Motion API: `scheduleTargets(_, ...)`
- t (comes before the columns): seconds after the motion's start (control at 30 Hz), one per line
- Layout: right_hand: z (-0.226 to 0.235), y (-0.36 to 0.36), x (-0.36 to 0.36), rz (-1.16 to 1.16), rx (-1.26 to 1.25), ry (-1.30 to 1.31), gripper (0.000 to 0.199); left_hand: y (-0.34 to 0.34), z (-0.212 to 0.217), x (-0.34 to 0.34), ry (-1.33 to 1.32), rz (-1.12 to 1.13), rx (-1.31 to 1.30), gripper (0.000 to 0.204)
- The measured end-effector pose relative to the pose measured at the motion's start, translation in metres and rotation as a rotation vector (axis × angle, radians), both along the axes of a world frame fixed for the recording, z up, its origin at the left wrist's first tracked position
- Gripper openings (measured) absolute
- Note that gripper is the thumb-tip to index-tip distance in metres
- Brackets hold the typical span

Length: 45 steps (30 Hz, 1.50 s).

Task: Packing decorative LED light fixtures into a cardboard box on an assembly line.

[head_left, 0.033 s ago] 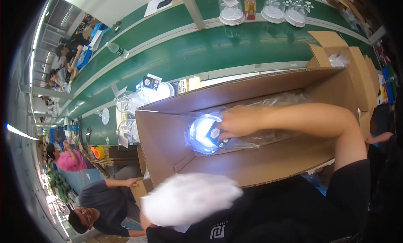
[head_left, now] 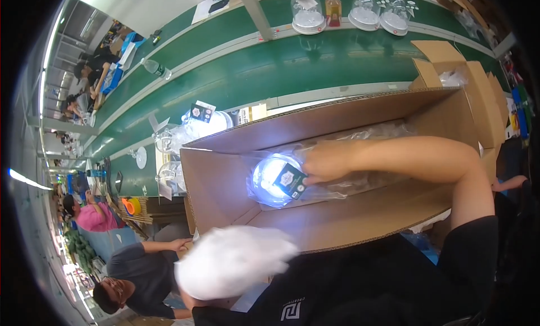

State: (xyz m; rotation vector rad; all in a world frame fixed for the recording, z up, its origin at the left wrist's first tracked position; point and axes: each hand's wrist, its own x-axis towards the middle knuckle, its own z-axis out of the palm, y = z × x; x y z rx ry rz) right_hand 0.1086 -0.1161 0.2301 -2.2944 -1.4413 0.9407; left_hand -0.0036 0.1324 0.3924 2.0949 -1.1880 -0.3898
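Note:
Inside the open cardboard box [head_left: 242, 135], a round lamp [head_left: 269, 177] glows bluish white in a clear plastic bag. A dark green card [head_left: 292, 181] lies on its right part. My right hand [head_left: 334, 162] reaches in from the right, fingers curled at the card's right edge. What those fingertips hold, if anything, is hidden. In front of the box, a blurred white shape [head_left: 233, 261] covers my left hand. Whether this is a glove or a bundle I cannot tell. More clear plastic [head_left: 371, 133] lies in the box under and behind my right forearm.
Clear domes [head_left: 169, 140] and another lit lamp [head_left: 211, 122] with a card stand beyond the box. Several glass domes [head_left: 308, 16] and a bottle [head_left: 333, 11] are across the green bench [head_left: 225, 90]. A second carton [head_left: 439, 61] stands right. A co-worker [head_left: 146, 270] is at left.
My right hand has drawn back slightly to the right, uncovering more of the green card. The white shape over my left hand has moved left and a little away from the box.

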Motion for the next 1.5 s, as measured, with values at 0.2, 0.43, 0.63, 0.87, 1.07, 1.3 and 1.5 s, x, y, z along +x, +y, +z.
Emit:
scheduleTargets(0.2,-0.071,-0.016,-0.024,0.097,-0.237,0.221,0.054,0.039,-0.001,0.032,-0.242,0.536,0.274,0.030)
scheduleTargets(0.43,-0.159,0.013,-0.067,-0.069,0.126,0.167,0.038,0.005,-0.036,0.062,-0.142,0.126,0.531,0.045)
scheduleTargets(0.63,-0.130,0.013,-0.066,0.002,-0.086,0.175,0.023,-0.018,-0.057,0.080,-0.036,-0.085,0.962,0.048)
scheduleTargets(0.87,-0.114,-0.001,-0.063,0.349,0.061,0.144,0.027,-0.017,-0.096,0.084,-0.006,-0.178,1.088,0.054)
scheduleTargets(1.07,-0.119,-0.012,-0.025,0.000,0.118,0.248,0.032,-0.020,-0.087,0.088,0.140,-0.150,1.107,0.058)
scheduleTargets(1.3,-0.147,-0.013,-0.006,-0.129,-0.148,-0.100,0.048,-0.018,-0.088,0.088,0.180,-0.138,1.023,0.059)
scheduleTargets(1.5,-0.127,-0.020,0.003,-0.266,0.144,-0.592,0.029,0.025,-0.016,0.119,0.412,-0.051,0.137,0.027)
